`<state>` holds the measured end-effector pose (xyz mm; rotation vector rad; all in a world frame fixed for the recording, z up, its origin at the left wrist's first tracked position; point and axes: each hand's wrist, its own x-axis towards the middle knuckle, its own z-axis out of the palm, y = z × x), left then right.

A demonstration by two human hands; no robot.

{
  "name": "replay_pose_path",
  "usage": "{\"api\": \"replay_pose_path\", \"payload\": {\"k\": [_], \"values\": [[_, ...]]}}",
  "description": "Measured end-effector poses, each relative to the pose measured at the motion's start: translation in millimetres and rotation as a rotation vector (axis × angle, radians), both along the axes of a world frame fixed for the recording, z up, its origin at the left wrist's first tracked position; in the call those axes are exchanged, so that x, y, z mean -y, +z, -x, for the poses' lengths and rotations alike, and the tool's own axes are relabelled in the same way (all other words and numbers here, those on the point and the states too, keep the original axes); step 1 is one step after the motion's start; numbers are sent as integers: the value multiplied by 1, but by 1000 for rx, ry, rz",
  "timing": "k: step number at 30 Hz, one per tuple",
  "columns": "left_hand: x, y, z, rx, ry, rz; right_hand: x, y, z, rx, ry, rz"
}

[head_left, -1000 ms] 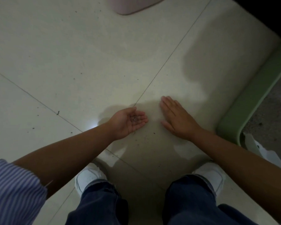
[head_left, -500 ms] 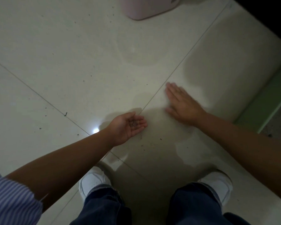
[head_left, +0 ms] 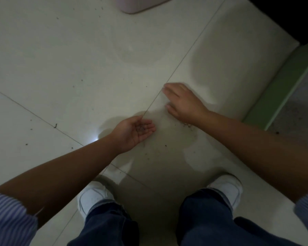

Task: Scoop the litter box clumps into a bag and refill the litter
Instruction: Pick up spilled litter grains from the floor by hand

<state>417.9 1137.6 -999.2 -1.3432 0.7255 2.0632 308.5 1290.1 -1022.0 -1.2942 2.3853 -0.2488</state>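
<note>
Rightward, hands point(head_left: 159, 115) near litter box point(head_left: 284, 86) rim.

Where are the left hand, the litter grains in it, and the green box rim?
left hand point(head_left: 132, 133): head view, palm.
litter grains point(head_left: 141, 128): head view, pile on the palm.
green box rim point(head_left: 281, 86): head view, top edge.

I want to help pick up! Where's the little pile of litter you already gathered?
Find the person's left hand, palm up above the pale floor tiles. The dark litter grains sit cupped in that palm, unlike the loose specks scattered on the floor near the right hand.
</note>
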Motion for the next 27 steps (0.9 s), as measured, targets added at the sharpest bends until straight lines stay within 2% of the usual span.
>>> {"api": "replay_pose_path", "payload": {"k": [3, 5, 8, 12, 14, 17, 20, 22, 27], "values": [[2, 1, -1, -7, 0, 15, 2, -6, -17, -48, 74, 15], [2, 2, -2, -5, 2, 14, -10, -5, -31, -10, 93, -30], [-1, 1, -2, -2, -3, 14, -41, -6, -52, 17, 32, -29], [-6, 0, 0, -11, -34, 4, -77, -5, -68, -19, -62, 86], [-8, 0, 1, -14, -50, 2, -84, -1, -70, -51, -158, 161], [-9, 1, 2, -26, -68, 6, -84, 6, -70, -116, -474, 134], [-9, 2, 3, -31, -77, 14, -76, 7, -78, 27, -800, -15], [-9, 1, 2, -37, -73, 15, -71, 4, -81, 151, -813, -66], [-8, -1, -4, -28, -76, 15, -61, 0, -77, 122, -794, -14]]}}
